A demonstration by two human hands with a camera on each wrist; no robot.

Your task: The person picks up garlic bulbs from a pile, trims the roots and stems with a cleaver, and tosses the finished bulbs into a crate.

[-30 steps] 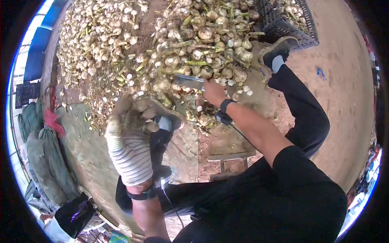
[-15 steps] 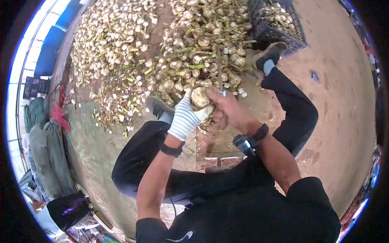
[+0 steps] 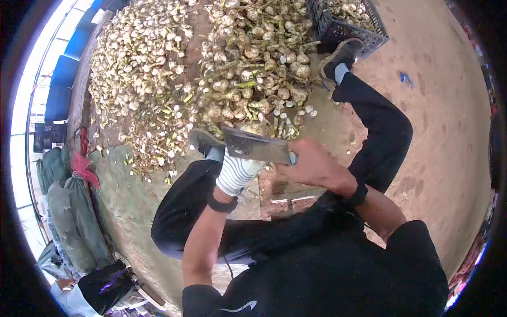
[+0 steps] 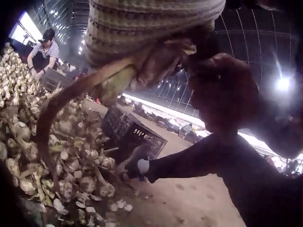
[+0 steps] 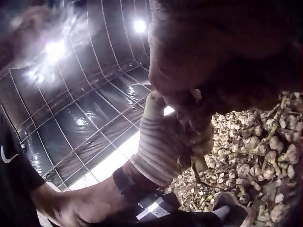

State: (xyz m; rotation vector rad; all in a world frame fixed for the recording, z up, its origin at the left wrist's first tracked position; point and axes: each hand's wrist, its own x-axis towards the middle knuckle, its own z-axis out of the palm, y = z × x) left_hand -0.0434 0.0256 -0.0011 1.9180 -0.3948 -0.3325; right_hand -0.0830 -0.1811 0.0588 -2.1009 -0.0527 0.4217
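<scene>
My right hand (image 3: 317, 164) is bare and grips the handle of a broad-bladed cleaver (image 3: 256, 147). The blade lies across the front of my left hand (image 3: 237, 173), which wears a striped knit glove. That left hand holds a garlic bulb, mostly hidden behind the blade; a pale part of the garlic bulb (image 3: 259, 128) shows past the blade's far edge. In the left wrist view a long, dry garlic stalk (image 4: 61, 101) hangs down below the glove (image 4: 151, 28). Both hands are close together in the right wrist view, the glove (image 5: 158, 142) below the bare hand.
A heap of garlic bulbs with stalks (image 3: 253, 58) lies ahead, beside a paler heap of garlic (image 3: 140, 63) to its left. At the far right stands a black crate (image 3: 351, 29) with garlic in it. Filled sacks (image 3: 74, 216) line the left side. Another person (image 4: 45, 54) crouches beyond the heap.
My left hand, first low at the left, came up with a garlic bulb to meet the right hand. The cleaver swung from pointing at the heap to lying across the left hand.
</scene>
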